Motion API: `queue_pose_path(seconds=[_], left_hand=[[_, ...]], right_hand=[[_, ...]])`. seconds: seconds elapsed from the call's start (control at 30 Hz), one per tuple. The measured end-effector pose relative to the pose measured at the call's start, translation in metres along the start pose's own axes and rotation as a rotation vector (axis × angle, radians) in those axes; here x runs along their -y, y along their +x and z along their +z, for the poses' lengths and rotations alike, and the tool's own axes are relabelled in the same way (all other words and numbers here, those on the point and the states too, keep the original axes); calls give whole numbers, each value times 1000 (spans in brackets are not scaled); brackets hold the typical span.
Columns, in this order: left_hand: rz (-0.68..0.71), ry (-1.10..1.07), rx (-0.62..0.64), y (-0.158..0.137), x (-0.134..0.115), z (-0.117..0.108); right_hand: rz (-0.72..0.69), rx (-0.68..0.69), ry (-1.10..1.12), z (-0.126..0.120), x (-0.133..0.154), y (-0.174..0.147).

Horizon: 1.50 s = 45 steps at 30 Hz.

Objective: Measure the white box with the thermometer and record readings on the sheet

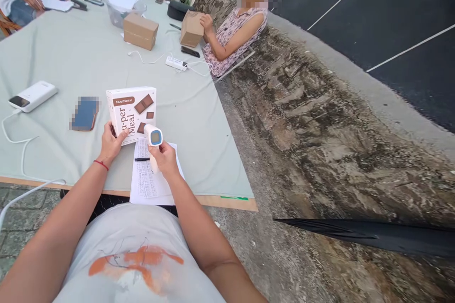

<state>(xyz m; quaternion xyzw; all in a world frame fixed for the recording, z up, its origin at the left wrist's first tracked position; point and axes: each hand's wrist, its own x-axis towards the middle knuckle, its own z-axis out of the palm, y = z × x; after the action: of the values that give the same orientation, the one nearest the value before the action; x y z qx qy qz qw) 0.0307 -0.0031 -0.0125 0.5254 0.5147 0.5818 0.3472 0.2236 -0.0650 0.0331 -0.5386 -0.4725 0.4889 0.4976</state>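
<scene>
— What is held in the right hand (164,157)?

— A white infrared thermometer (153,138) is gripped by its handle, fingers closed around it, its small screen turned up toward the camera. Its nose is aimed at the white snack box (131,112), which is stood upright on the surface (78,52) just beyond.

— And the left hand (110,142)?

— It is cupped against the box's lower left corner, thumb pressed on the printed front, so the box is steadied rather than lifted.

— Which step is judged to be in hand?

— A reading of the box appears to be taken. A printed sheet (149,180) with a black pen (142,159) on it is laid under the right hand, at the surface's near edge.

— What would the next move call for?

— Probably the thermometer to be kept level and close to the carton while the screen is read, with the box held from tipping.

— What else is seen?

— A power bank (32,95) and its cable are lying to the left; brown cartons (140,31) are handled by other people farther along.
</scene>
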Motion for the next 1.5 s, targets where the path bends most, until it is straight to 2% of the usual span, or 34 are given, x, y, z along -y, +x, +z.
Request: queue_pose_path(seconds=[0.17, 0.33, 0.4, 0.6, 0.7, 0.93, 1.33, 1.5], left_hand=[[9, 9, 10, 0, -2, 1], [25, 18, 41, 0, -4, 0], [32, 16, 56, 0, -5, 0], [44, 8, 66, 0, -7, 0], [33, 6, 70, 0, -7, 0], [40, 30, 50, 1, -6, 0], [33, 19, 53, 1, -5, 0], [25, 10, 50, 0, -7, 1]], right_hand=[[84, 75, 30, 11, -7, 13], [216, 80, 161, 23, -16, 16], [231, 46, 134, 24, -18, 16], [125, -6, -163, 21, -17, 20], [68, -10, -241, 20, -13, 22], [60, 15, -272, 18, -4, 25], [36, -4, -301, 19, -12, 25], [66, 7, -228, 18, -13, 23]])
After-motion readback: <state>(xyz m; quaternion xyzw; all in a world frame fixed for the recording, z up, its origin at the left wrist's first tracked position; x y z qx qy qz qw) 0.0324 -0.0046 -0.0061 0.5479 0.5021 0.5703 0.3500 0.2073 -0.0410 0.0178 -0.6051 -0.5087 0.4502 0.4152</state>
